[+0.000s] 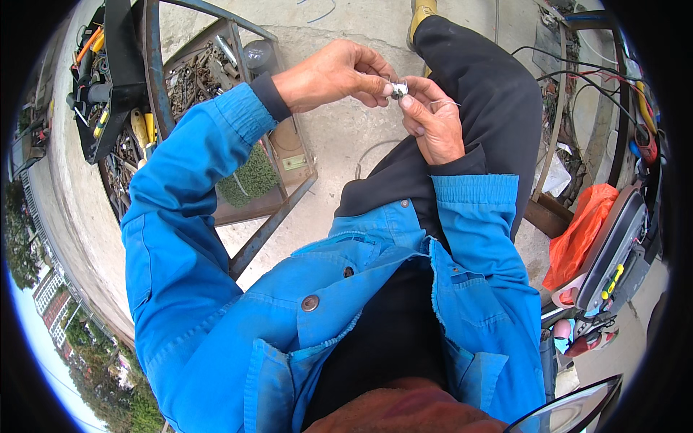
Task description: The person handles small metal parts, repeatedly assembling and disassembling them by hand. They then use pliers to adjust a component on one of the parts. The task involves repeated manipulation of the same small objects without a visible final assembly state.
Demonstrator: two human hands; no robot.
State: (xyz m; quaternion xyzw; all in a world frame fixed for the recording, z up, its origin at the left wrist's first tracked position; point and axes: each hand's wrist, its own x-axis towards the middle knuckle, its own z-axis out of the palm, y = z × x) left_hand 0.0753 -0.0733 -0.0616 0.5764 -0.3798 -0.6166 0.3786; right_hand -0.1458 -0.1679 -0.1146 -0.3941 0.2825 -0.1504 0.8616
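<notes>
A big rusty metal tray [285, 155] of old bolts lies on the rough grey concrete floor [339, 130]. Above it, the left hand [333, 72] and right hand [435, 119] both pinch one small shiny silver metal piece [398, 89] (round-looking) between their fingertips.

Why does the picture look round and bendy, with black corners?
Head view: a fisheye lens curves straight edges like the metal frame and leaves black corners; soft daylight, no hard shadows; both hands, left hand and right hand, look sharp around the small shiny metal piece.
</notes>
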